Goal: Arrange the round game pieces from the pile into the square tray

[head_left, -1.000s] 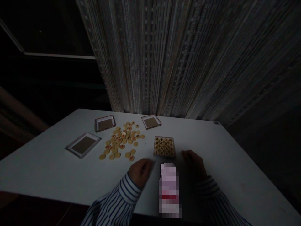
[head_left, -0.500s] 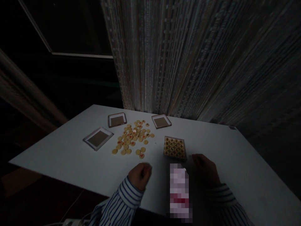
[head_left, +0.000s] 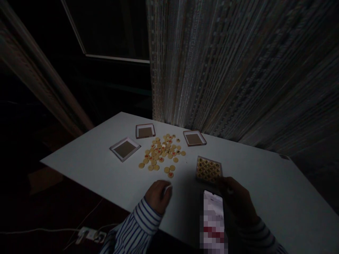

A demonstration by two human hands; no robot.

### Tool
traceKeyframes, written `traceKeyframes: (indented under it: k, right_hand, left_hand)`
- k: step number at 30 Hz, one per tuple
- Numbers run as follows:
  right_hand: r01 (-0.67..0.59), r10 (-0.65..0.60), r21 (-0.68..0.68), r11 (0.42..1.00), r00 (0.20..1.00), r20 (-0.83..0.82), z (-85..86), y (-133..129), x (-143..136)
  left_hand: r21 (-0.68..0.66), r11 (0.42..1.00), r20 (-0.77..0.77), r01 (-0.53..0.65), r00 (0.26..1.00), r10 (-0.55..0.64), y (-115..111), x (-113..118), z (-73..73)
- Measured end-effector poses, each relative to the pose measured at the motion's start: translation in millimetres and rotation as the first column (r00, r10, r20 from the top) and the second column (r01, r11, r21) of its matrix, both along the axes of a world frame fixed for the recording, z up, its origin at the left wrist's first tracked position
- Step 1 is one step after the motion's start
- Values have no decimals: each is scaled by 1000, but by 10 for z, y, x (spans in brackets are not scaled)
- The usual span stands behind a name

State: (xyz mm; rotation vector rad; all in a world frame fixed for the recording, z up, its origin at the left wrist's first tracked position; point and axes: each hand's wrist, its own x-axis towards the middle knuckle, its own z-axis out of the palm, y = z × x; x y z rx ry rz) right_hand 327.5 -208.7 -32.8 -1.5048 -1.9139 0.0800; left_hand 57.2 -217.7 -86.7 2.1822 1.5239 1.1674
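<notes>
My right hand (head_left: 237, 198) is closed, thumb and fingers at the near right corner of a shallow square box (head_left: 221, 169). Rows of round Chinese chess pieces (head_left: 208, 169) with dark characters fill it. To the left, my left hand (head_left: 158, 196) hovers near the table's front edge, fingers curled and nothing visible in them. Just beyond it lies a loose spread of pale round pieces (head_left: 161, 160), some showing red or dark characters, many blank side up. A lit phone (head_left: 213, 203) lies between my hands, its screen partly pixelated.
Three shallow boxes without pieces stand around the spread: a near left box (head_left: 125, 149), a back left box (head_left: 145, 132) and a back right box (head_left: 194, 138). The white table (head_left: 87, 151) meets a string curtain (head_left: 201, 70) behind. A power strip (head_left: 92, 234) with cables lies below, left.
My right hand has moved left onto the corner of the filled box. The view has swung left, so the table sits further right. My left hand stays curled near the front edge.
</notes>
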Motion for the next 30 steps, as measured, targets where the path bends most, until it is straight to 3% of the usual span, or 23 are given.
traceKeyframes:
  k: [3,6,12,16,22,26,30]
  right_hand:
    - [-45,46,-13,999,997,57,0,66,-170]
    - [-184,193,-69,980,968,159,4,136,-354]
    - [-300,338,-172,938,902,270,24,247,-706]
    - [-276,382,-323,905,861,336,3,334,-872]
    - [-199,451,-502,842,770,452,-6,471,-1079]
    - [-145,438,-531,835,760,480,33,509,-1189]
    - [-111,382,-485,868,773,507,37,521,-1253]
  left_hand:
    - [18,1000,-43,-13,999,13,56,-82,52]
    - [25,999,-68,-25,997,27,139,-105,81]
    - [96,994,-70,-58,995,65,269,-76,-39]
    - [142,987,-61,-73,995,82,280,-85,-134]
    - [112,991,-57,-71,995,77,266,-80,-150]
    - [83,995,-56,-63,996,68,276,-82,-150]
    - [66,997,-87,-28,996,34,291,-106,-140]
